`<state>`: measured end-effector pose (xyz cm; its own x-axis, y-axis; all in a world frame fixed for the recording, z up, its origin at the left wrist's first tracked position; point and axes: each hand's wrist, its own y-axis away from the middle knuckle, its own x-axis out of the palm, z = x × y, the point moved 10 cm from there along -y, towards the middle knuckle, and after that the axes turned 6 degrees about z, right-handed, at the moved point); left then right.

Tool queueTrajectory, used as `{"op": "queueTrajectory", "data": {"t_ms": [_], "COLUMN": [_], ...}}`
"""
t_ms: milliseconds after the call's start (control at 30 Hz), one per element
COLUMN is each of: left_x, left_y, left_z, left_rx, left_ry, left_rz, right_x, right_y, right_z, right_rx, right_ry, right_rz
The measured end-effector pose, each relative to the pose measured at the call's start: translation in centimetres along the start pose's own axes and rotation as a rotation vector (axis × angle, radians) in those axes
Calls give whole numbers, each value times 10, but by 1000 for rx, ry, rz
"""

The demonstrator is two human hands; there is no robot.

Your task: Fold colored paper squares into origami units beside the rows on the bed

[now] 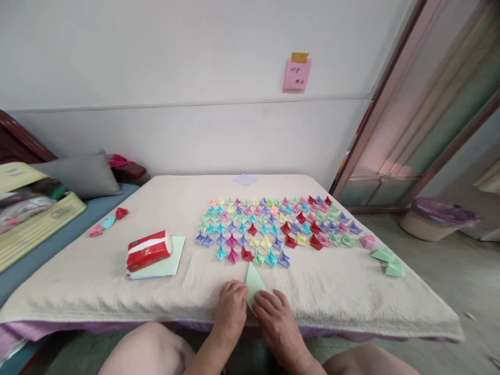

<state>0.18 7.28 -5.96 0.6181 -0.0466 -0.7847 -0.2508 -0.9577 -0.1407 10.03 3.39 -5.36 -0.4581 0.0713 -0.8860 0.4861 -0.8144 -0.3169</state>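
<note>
A pale green sheet of paper [254,284], folded to a pointed triangle, lies on the cloth near the front edge. My left hand [231,304] is closed on its left edge, fingers curled. From the right, my right hand [273,315] presses its fingers on the lower part of the same paper, covering that corner. Just beyond the paper's tip stand rows of small folded paper boats [252,228] in many colours. The nearest are a red one [247,253] and a green one [259,258].
A red tissue pack [149,251] rests on a stack of pale paper [177,258]. Larger green folded pieces [394,269] and a pink one [368,241] lie right. A lavender sheet [245,179] is near the wall. A yellow box [42,224] stands far left, a bin [437,219] right.
</note>
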Motion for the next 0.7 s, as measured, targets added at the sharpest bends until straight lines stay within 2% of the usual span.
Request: {"op": "queueTrajectory", "data": {"t_ms": [133,300,533,700], "left_x": [1,3,6,7], "left_y": [-1,-12,-18,-18], "left_z": [-1,15,22,22], "left_rx": [-12,-84,-124,-130], "left_ry": [-22,-10,1,10], "left_rz": [32,40,60,83], "right_x": [-5,-9,0,4], "right_y": [-1,-5,-9,-8], "right_z": [-4,-23,-51,-57], "right_rx": [54,184,406,490], "right_ry": [-170,-213,-141,-47], "right_rz": [-27,-43,-53,-35]}}
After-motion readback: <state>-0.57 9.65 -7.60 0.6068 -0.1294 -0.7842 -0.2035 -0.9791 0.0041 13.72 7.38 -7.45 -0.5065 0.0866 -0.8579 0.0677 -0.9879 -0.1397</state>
